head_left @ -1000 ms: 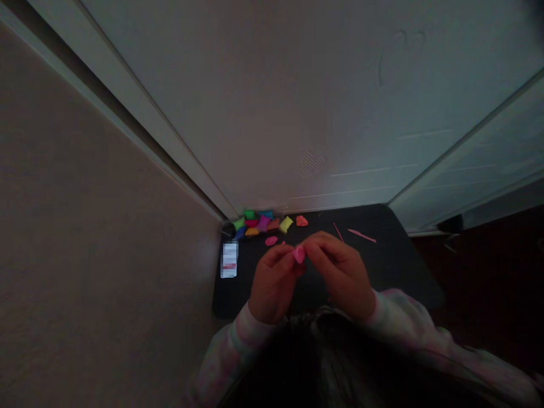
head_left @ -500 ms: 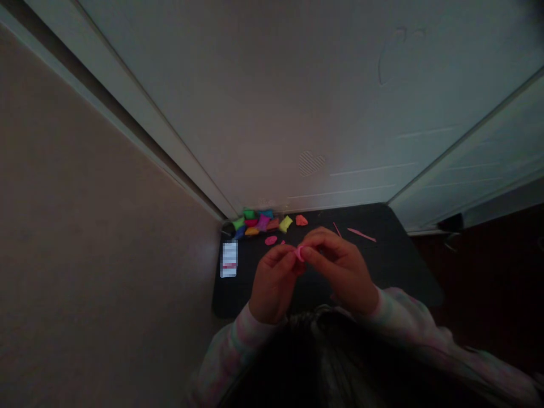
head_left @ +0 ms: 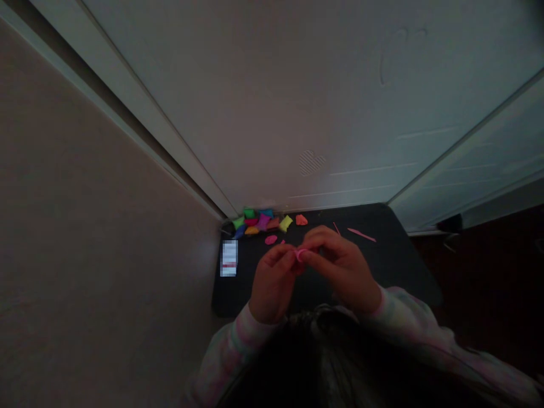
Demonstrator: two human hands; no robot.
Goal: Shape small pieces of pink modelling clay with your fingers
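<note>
Dark table beneath the grip: left hand and right hand pinch the pink piece, probably light, soft, best held edgewise.

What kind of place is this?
Probably a room at home: a small dark table stands against a pale panelled door or wall, holding colourful packets and a lit phone-like screen.

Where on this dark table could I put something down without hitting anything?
The widest bare patch on the table is between the right hand and the right edge, below the pink pointed tool. A smaller one lies between the bright rectangle and the left hand. The far left corner is crowded with colorful packets.
</note>
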